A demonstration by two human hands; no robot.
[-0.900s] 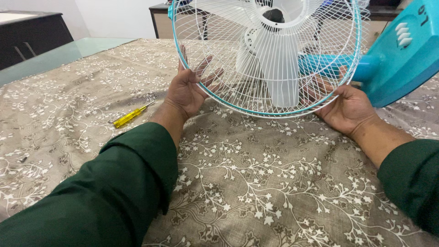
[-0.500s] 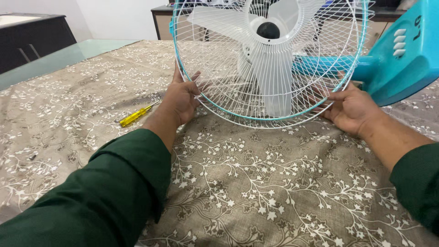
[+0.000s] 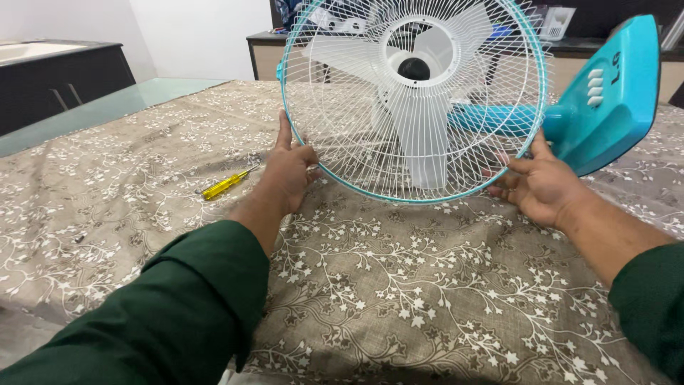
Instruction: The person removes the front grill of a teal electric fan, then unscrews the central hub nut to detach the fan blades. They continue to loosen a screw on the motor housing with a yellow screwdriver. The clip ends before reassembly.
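White wire: one fan guard (image 3: 370,107) with teal rim, over three blades | one yellow screwdriver (image 3: 223,185) left of guard | your left hand (image 3: 291,171) curls onto its lower-left rim | your right hand (image 3: 538,185) grips its lower-right rim, by teal base (image 3: 613,93)

A home room: floral tablecloth (image 3: 427,285), dark cabinet (image 3: 64,78).

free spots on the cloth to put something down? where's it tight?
Bare tablecloth lies between the two forearms, in front of the fan guard. Another bare patch lies left of the yellow screwdriver. It is crowded at the guard's lower rim, where the left hand and right hand grip it, and by the teal base.
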